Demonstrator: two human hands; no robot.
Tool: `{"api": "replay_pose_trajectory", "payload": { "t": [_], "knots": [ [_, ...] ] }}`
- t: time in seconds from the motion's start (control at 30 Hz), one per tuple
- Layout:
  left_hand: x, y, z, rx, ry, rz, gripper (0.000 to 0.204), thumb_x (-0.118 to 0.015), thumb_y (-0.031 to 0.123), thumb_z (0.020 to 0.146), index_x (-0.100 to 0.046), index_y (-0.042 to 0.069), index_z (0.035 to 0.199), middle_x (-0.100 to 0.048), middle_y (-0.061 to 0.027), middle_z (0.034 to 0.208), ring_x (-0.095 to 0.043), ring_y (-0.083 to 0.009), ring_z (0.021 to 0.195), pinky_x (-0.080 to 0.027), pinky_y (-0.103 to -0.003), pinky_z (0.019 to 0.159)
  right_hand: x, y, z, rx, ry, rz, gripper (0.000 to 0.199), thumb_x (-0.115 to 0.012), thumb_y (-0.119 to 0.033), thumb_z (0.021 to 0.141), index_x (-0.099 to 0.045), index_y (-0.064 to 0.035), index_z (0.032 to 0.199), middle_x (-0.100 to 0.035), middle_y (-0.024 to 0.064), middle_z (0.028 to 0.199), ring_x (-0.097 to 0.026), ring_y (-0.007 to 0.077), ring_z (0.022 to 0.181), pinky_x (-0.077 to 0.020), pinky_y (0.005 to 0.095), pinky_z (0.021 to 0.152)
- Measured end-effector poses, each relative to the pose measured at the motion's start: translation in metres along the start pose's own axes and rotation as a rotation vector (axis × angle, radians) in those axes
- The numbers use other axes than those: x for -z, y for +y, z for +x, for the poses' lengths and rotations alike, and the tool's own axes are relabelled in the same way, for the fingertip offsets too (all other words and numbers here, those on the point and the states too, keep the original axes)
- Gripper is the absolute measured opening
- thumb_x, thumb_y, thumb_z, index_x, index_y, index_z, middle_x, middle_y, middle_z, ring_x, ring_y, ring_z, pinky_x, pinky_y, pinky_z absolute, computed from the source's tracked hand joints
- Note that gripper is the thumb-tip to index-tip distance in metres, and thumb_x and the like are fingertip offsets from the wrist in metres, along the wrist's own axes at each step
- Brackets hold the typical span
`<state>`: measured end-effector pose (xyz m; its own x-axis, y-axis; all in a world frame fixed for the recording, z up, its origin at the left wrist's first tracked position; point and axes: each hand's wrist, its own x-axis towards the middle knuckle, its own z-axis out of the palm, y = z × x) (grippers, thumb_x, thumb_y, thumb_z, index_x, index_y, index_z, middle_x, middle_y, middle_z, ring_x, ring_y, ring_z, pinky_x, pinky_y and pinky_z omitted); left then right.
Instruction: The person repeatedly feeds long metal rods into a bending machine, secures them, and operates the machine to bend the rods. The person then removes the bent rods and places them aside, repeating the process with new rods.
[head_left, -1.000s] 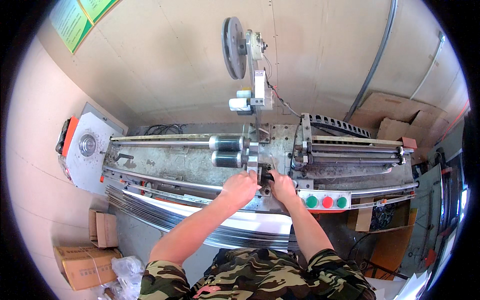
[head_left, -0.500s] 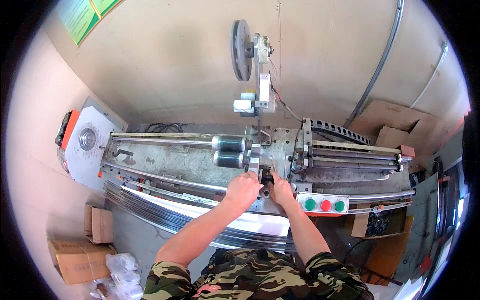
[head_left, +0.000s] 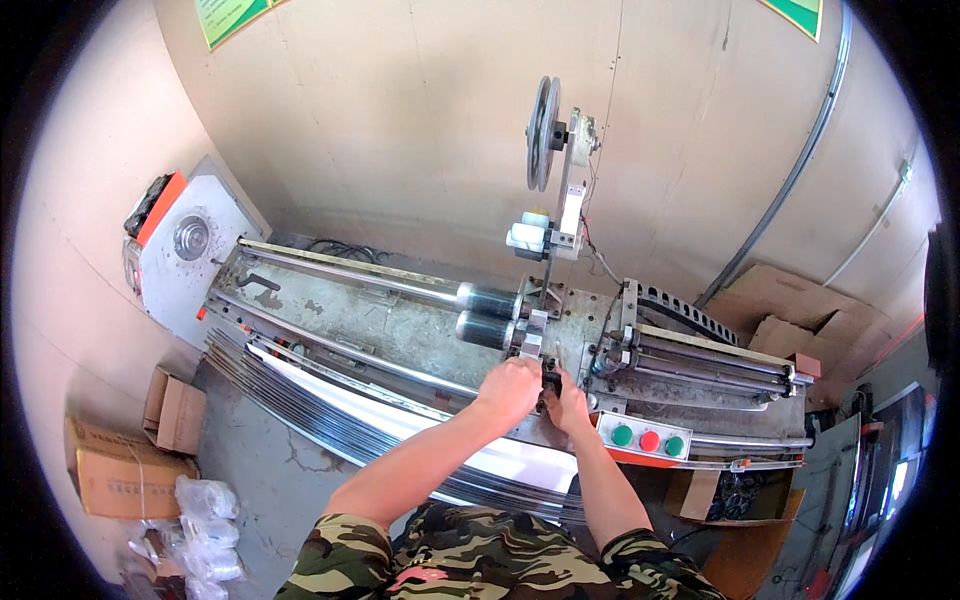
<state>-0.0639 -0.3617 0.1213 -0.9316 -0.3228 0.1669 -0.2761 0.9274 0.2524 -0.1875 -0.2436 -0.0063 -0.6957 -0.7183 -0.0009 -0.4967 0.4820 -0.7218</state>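
Both hands work close together at the middle of a long metal machine (head_left: 400, 322). The left hand (head_left: 510, 388) is curled into a loose fist, with its knuckles turned up; it is just below a silver block (head_left: 533, 342), and I cannot tell whether something is inside the fingers. The right hand (head_left: 568, 403) is near to it, on its right side. Its thumb and fingers are bent narrow around a small black part (head_left: 551, 381), which sits between the two hands; they seem to touch it, but how firmly they hold it I cannot tell.

Beyond the left fingers and a little to their left, two dark rollers (head_left: 486, 315) with shiny ends lie side by side. Farther beyond the fingers, a grey wheel (head_left: 543, 135) and white cylinders (head_left: 527, 235) are mounted on an upright post. To the right of the right fingers, and slightly nearer to the body, there is a control box (head_left: 643, 439) with two green buttons and one red button between them. To the left of the fingers and nearer to the body, a white sheet (head_left: 500, 447) lies along a bundle of thin dark rods (head_left: 290, 398). Well apart, far left of the fingers, a cardboard carton (head_left: 125, 478) stands beside clear plastic bags (head_left: 209, 530).
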Motion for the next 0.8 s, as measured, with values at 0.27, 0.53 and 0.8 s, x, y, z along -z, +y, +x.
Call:
{"api": "replay_pose_trajectory", "payload": {
  "t": [0.27, 0.53, 0.8],
  "knots": [
    [0.005, -0.009, 0.003, -0.134, -0.057, 0.027, 0.022, -0.067, 0.014, 0.085, -0.06, -0.004, 0.095, -0.067, -0.0222, 0.083, -0.071, -0.038, 0.078, -0.059, -0.045, 0.068, 0.0, 0.003, 0.002, -0.02, -0.021, -0.023, 0.056, -0.067, -0.012, 0.087, -0.045, -0.0071, 0.139, -0.066, 0.0314, 0.107, -0.063, 0.0486, 0.103, -0.0511, 0.052, 0.09],
    [0.0, -0.009, -0.006, -0.171, -0.002, 0.124, 0.021, -0.062, 0.013, 0.081, -0.065, -0.004, 0.094, -0.068, -0.0185, 0.083, -0.07, -0.0302, 0.081, -0.059, -0.037, 0.068, 0.003, -0.025, 0.002, -0.167, -0.092, -0.039, 0.048, -0.064, -0.032, 0.09, -0.055, -0.0054, 0.13, -0.066, 0.0283, 0.114, -0.062, 0.0453, 0.111, -0.0491, 0.0497, 0.094],
    [0.003, -0.012, -0.058, 0.045, 0.039, -0.217, 0.064, -0.065, 0.032, 0.091, -0.041, 0.004, 0.144, -0.06, -0.0178, 0.102, -0.064, -0.0363, 0.086, -0.054, -0.045, 0.068, -0.006, 0.053, 0.017, -0.233, -0.152, 0.148, 0.046, -0.075, -0.03, 0.086, -0.06, 0.0087, 0.106, -0.07, 0.0187, 0.086, -0.068, 0.0304, 0.074, -0.054, 0.0444, 0.067]
  ]
}}
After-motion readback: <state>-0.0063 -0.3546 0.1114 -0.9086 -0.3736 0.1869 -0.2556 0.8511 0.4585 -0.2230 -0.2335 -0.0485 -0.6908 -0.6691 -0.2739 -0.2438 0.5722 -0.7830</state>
